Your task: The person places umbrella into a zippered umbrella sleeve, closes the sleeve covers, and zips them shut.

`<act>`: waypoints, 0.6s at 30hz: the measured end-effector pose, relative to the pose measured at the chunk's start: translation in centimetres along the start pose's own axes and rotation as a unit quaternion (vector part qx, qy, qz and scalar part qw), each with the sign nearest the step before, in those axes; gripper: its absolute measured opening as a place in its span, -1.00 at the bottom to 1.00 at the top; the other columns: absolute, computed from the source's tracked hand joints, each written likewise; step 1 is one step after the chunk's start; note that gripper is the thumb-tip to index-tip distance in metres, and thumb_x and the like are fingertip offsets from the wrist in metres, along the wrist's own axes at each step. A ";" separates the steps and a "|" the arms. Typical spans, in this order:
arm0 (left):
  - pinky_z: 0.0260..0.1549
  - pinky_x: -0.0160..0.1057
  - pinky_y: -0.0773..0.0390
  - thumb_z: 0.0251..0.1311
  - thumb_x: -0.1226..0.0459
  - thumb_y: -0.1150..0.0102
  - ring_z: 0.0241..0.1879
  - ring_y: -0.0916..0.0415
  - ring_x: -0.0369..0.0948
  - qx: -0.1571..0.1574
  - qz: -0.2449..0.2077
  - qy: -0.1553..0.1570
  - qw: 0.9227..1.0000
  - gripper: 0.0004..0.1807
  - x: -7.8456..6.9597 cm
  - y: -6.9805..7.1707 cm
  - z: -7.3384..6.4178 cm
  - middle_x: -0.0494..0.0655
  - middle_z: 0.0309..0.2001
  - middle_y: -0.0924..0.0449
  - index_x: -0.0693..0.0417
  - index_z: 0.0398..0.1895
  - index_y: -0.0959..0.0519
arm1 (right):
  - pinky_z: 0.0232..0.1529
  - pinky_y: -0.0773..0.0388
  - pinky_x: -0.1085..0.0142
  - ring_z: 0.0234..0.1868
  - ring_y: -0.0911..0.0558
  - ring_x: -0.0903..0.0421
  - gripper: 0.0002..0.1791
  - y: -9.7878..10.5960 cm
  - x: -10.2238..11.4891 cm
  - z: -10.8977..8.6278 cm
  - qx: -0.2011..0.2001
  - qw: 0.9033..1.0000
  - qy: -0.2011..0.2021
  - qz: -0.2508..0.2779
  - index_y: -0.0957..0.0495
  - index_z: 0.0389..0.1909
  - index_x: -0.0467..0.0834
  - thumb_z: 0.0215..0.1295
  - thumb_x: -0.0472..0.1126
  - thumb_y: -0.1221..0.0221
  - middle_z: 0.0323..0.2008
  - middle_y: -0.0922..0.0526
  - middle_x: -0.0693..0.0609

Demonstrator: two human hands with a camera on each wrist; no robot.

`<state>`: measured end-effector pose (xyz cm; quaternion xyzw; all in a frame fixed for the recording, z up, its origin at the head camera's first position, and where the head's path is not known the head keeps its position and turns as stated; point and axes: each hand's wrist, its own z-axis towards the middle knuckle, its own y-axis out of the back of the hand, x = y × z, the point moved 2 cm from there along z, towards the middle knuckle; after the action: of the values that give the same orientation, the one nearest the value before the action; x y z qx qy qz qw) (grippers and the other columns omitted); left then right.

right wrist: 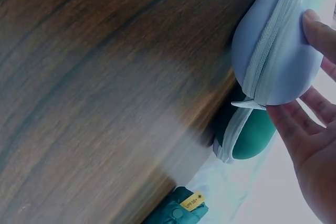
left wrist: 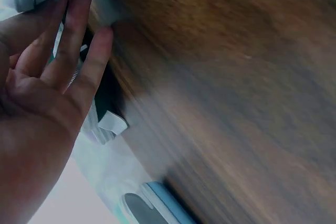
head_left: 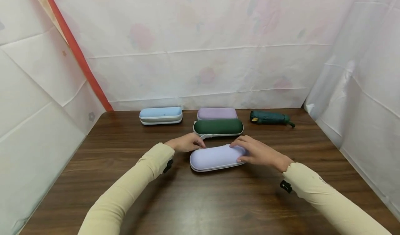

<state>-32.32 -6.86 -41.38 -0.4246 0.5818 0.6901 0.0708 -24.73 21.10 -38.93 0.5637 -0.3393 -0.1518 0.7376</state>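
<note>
A lavender hard zip case [head_left: 215, 157] lies lengthwise on the table in the head view, lid side up, slightly angled. My right hand [head_left: 257, 151] grips its right end, thumb on the front and fingers at the back. In the right wrist view, the thumb presses the lavender shell [right wrist: 286, 66] beside the zipper seam, and a small tab sticks out at that end. At the case's left end, my left hand [head_left: 186, 143] touches the back corner. The left wrist view shows its fingers [left wrist: 94, 59] mostly straight, with the thumb against the case; the contact is partly hidden.
Just behind lies a dark green zip case [head_left: 218, 126] with a pale strap, and a purple case [head_left: 217, 113] behind that. A light blue case [head_left: 160, 112] is at the back left, a folded green umbrella [head_left: 268, 117] at the back right. White sheeting [head_left: 200, 72] borders the table.
</note>
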 end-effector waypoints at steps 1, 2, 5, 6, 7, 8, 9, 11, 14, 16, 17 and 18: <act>-0.11 -0.34 -0.49 0.26 0.50 -0.09 -0.11 -0.55 -0.24 -0.005 0.002 0.003 1.000 -0.80 0.0 0.0 -0.1 0.01 -0.14 -0.65 0.30 -0.12 -0.65 | 0.04 -0.43 0.09 0.07 -0.43 0.08 -0.46 0.0 0.0 0.0 0.001 1.000 0.002 -0.004 -0.48 0.16 -0.07 0.15 -0.08 -0.35 0.06 -0.48 0.00; -0.13 -0.34 -0.49 0.26 0.48 -0.10 -0.13 -0.55 -0.25 -0.011 0.004 0.004 1.000 -0.81 0.0 0.1 -0.2 -0.01 -0.16 -0.66 0.28 -0.14 -0.66 | 0.03 -0.44 0.09 0.05 -0.43 0.07 -0.46 0.1 0.0 0.1 0.002 1.000 0.004 -0.008 -0.49 0.17 -0.07 0.15 -0.08 -0.35 0.05 -0.48 0.00; -0.19 -0.35 -0.50 0.26 0.44 -0.13 -0.23 -0.53 -0.31 -0.026 0.002 0.008 1.000 -0.86 0.0 0.2 -0.5 -0.09 -0.25 -0.66 0.22 -0.22 -0.67 | -0.02 -0.46 0.08 0.01 -0.46 0.06 -0.45 0.3 0.1 0.2 0.000 1.000 0.011 -0.023 -0.51 0.18 -0.05 0.14 -0.07 -0.35 0.02 -0.50 -0.02; -0.22 -0.35 -0.50 0.26 0.42 -0.14 -0.26 -0.52 -0.33 -0.031 0.003 0.010 0.999 -0.87 0.0 0.2 -0.6 -0.11 -0.28 -0.66 0.21 -0.24 -0.67 | -0.04 -0.46 0.08 0.00 -0.47 0.05 -0.45 0.3 0.1 0.3 -0.001 1.000 0.013 -0.027 -0.52 0.18 -0.05 0.14 -0.07 -0.36 0.01 -0.51 -0.02; -0.23 -0.35 -0.50 0.26 0.42 -0.14 -0.28 -0.51 -0.34 -0.034 0.007 0.008 0.999 -0.88 0.0 0.2 -0.7 -0.13 -0.30 -0.65 0.20 -0.26 -0.67 | -0.05 -0.47 0.08 -0.01 -0.48 0.05 -0.45 0.4 0.1 0.3 -0.003 0.999 0.014 -0.030 -0.52 0.18 -0.05 0.14 -0.08 -0.36 -0.01 -0.51 -0.02; -0.24 -0.35 -0.50 0.26 0.41 -0.14 -0.29 -0.50 -0.35 -0.038 0.013 0.005 0.999 -0.89 0.0 0.2 -0.8 -0.14 -0.31 -0.65 0.20 -0.27 -0.67 | -0.06 -0.47 0.07 -0.02 -0.49 0.05 -0.46 0.4 0.1 0.3 -0.005 0.999 0.015 -0.032 -0.53 0.17 -0.05 0.13 -0.07 -0.36 -0.01 -0.51 -0.02; -0.24 -0.35 -0.49 0.26 0.41 -0.14 -0.30 -0.49 -0.35 -0.040 0.021 0.003 0.999 -0.89 0.0 0.2 -0.9 -0.14 -0.31 -0.64 0.19 -0.28 -0.66 | -0.06 -0.47 0.07 -0.03 -0.49 0.05 -0.46 0.4 0.1 0.4 -0.006 0.999 0.016 -0.034 -0.53 0.16 -0.06 0.13 -0.07 -0.36 -0.02 -0.51 -0.02; -0.22 -0.34 -0.49 0.27 0.41 -0.13 -0.28 -0.47 -0.34 -0.045 0.045 -0.002 0.998 -0.90 -0.1 0.1 -1.1 -0.14 -0.30 -0.62 0.19 -0.29 -0.65 | -0.07 -0.47 0.08 -0.04 -0.50 0.04 -0.47 0.3 0.2 0.4 -0.007 0.999 0.017 -0.036 -0.54 0.14 -0.06 0.12 -0.07 -0.37 -0.03 -0.52 -0.03; -0.21 -0.32 -0.49 0.27 0.41 -0.13 -0.26 -0.47 -0.31 -0.051 0.088 -0.006 0.995 -0.92 -0.3 0.0 -1.5 -0.12 -0.29 -0.59 0.16 -0.30 -0.63 | -0.08 -0.48 0.09 -0.05 -0.50 0.04 -0.48 0.3 0.3 0.5 -0.007 0.999 0.017 -0.037 -0.55 0.13 -0.07 0.11 -0.06 -0.37 -0.04 -0.52 -0.04; -0.25 -0.30 -0.49 0.26 0.39 -0.15 -0.28 -0.46 -0.30 -0.057 0.129 -0.002 0.990 -0.93 -0.6 0.0 -1.8 -0.15 -0.29 -0.57 0.10 -0.33 -0.62 | -0.08 -0.48 0.09 -0.06 -0.50 0.04 -0.48 0.2 0.4 0.6 -0.008 0.999 0.017 -0.037 -0.55 0.13 -0.07 0.11 -0.07 -0.36 -0.04 -0.52 -0.04; -0.28 -0.29 -0.49 0.25 0.39 -0.16 -0.30 -0.46 -0.28 -0.060 0.149 -0.001 0.987 -0.93 -0.7 0.0 -2.0 -0.17 -0.31 -0.56 0.08 -0.35 -0.61 | -0.08 -0.48 0.09 -0.06 -0.51 0.04 -0.48 0.2 0.4 0.6 -0.009 0.999 0.017 -0.037 -0.55 0.12 -0.07 0.11 -0.07 -0.36 -0.04 -0.52 -0.04; -0.32 -0.29 -0.49 0.24 0.38 -0.17 -0.33 -0.45 -0.28 -0.065 0.173 0.000 0.983 -0.93 -0.8 0.0 -2.2 -0.19 -0.33 -0.54 0.05 -0.37 -0.60 | -0.08 -0.48 0.09 -0.06 -0.51 0.04 -0.48 0.2 0.4 0.6 -0.009 0.999 0.016 -0.037 -0.55 0.12 -0.07 0.11 -0.07 -0.36 -0.04 -0.52 -0.04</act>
<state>-30.67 -8.45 -40.74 -0.3210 0.6007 0.7281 -0.0776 -24.83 20.50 -38.50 0.5717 -0.3051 -0.1725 0.7418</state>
